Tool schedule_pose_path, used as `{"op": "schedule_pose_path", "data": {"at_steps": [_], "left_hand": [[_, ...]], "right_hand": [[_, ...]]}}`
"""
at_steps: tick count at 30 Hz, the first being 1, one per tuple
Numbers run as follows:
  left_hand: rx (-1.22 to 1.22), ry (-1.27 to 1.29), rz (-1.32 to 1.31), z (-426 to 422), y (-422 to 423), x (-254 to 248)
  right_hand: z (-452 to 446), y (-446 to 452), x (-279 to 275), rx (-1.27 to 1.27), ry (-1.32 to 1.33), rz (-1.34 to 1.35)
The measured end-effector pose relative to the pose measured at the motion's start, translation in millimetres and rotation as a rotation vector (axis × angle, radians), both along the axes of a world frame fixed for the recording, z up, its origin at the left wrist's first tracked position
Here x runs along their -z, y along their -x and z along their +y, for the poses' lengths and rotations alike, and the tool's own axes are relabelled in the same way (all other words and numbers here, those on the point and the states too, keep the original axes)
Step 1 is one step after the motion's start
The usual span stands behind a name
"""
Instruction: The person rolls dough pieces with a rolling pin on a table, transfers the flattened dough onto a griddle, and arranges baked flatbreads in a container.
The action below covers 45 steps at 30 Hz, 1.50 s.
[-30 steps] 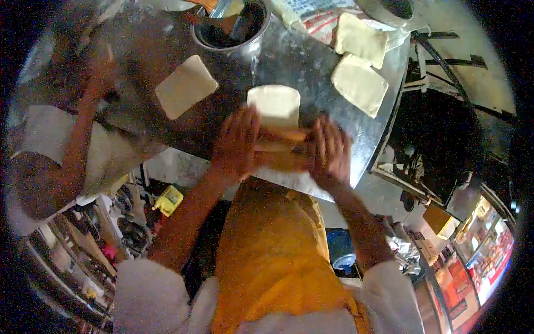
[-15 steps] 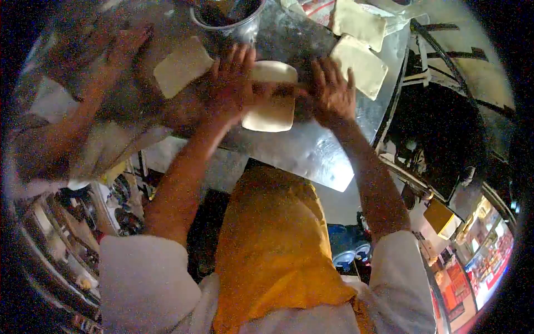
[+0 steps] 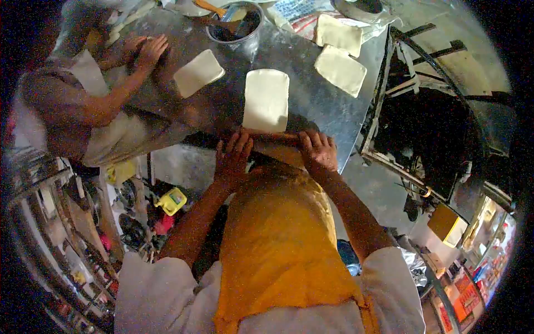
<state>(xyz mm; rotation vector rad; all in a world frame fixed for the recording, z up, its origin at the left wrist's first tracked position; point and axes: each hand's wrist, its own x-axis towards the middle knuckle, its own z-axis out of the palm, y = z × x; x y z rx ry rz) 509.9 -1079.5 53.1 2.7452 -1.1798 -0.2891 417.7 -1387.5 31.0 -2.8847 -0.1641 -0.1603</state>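
A flat rectangular sheet of dough (image 3: 266, 100) lies on the metal table in front of me. At its near edge, by the table's front edge, a wooden rolling pin (image 3: 275, 136) lies crosswise. My left hand (image 3: 233, 153) is on the pin's left end, fingers over it. The other end is under my right hand (image 3: 319, 149), whose fingers curl over the wood. Another dough piece (image 3: 198, 73) is to the left. Two more sheets, a nearer one (image 3: 341, 69) and a farther one (image 3: 339, 34), overlap slightly at the right.
A metal bowl (image 3: 258, 34) with dark contents and a brush (image 3: 210, 8) stands at the back. Beside it lies a printed plastic sack (image 3: 297, 14). At the left, a co-worker's hands (image 3: 150, 51) rest at the table (image 3: 300, 50). A dark frame (image 3: 374, 119) borders the right side.
Both my hands have drawn the rolling pin back toward me, from over the middle of the dough sheet to its near edge. The co-worker's hands have shifted slightly; the head view has moved too.
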Motion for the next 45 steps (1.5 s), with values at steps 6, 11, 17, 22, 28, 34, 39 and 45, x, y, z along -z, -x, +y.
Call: {"op": "schedule_pose_path", "data": {"at_steps": [6, 11, 17, 22, 28, 34, 39, 45], "left_hand": [[-0.078, 0.412, 0.178, -10, -70, -11], [-0.16, 0.567, -0.051, -100, -179, 12], [-0.058, -0.069, -0.042, -132, -227, -1], [-0.455, 0.593, 0.738, -132, -166, -96], [-0.855, 1.1, 1.309, -59, -143, -85], [-0.824, 0.759, 0.746, -19, -148, -35], [-0.407, 0.719, 0.472, -54, -157, -23], [0.039, 0.451, -0.21, -175, -229, -19]], "right_hand": [[-19, 29, -41, 0.017, -0.091, 0.001], [-33, 40, -57, 0.005, -0.083, 0.039], [-29, 60, -38, 0.1, -0.109, 0.111], [-18, 57, -45, 0.154, -0.156, 0.117], [-7, 57, -43, 0.195, -0.152, 0.099], [15, 67, -56, 0.294, -0.138, 0.235], [35, 40, -42, 0.305, -0.162, 0.145], [-1, -64, -29, 0.488, 0.068, 0.109]]}}
